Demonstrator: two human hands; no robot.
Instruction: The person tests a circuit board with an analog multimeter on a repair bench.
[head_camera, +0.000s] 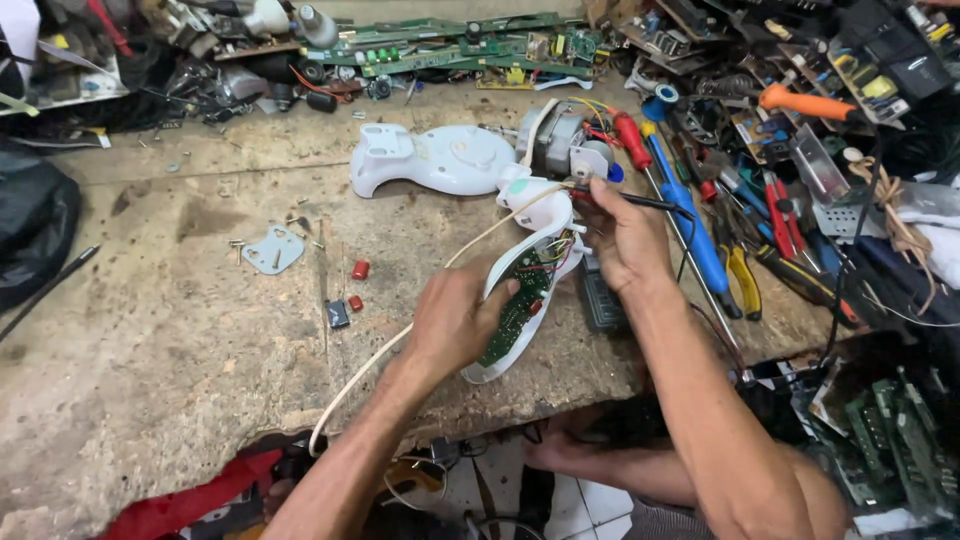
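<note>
Your left hand (455, 318) grips the lower end of the white shell (520, 290), fingers closed around its edge beside the green circuit board (518, 305). Your right hand (622, 240) pinches a thin black probe (640, 200), tip aimed at the wire bundle (560, 245) at the shell's top. Keep the shell pressed to the workbench (200, 330) and steady the probe hand against it. Shell lies between both hands, at the bench's near edge; the white cord (400, 340) trails under your left wrist.
</note>
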